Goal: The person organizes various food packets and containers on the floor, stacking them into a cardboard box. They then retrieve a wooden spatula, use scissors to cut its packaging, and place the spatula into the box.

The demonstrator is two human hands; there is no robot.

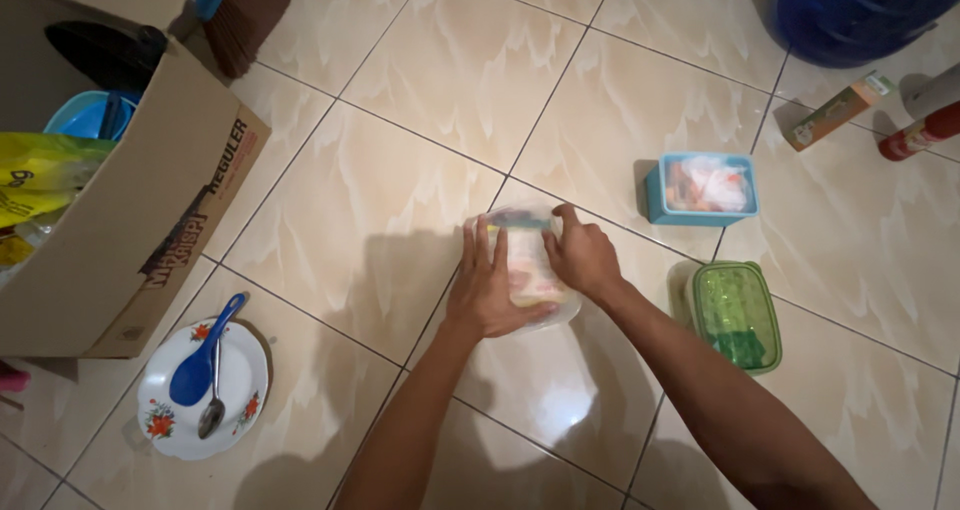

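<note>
Left hand (pixel 487 295) and right hand (pixel 582 258) clasped clear plastic container (pixel 528 268) on floor (pixel 400 170), fingers wrapped round sides. Probably light, stiff, slippery; hold sides.

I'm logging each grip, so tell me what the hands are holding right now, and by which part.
Both hands hold a clear plastic tub on the floor: left hand on its left side, right hand on its right side near the lid.

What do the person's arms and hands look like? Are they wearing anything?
Both arms are bare to the frame's bottom edge: no sleeves, gloves or watch show. The left hand and right hand look bare too; the light is too dim to rule out a thin ring.
</note>
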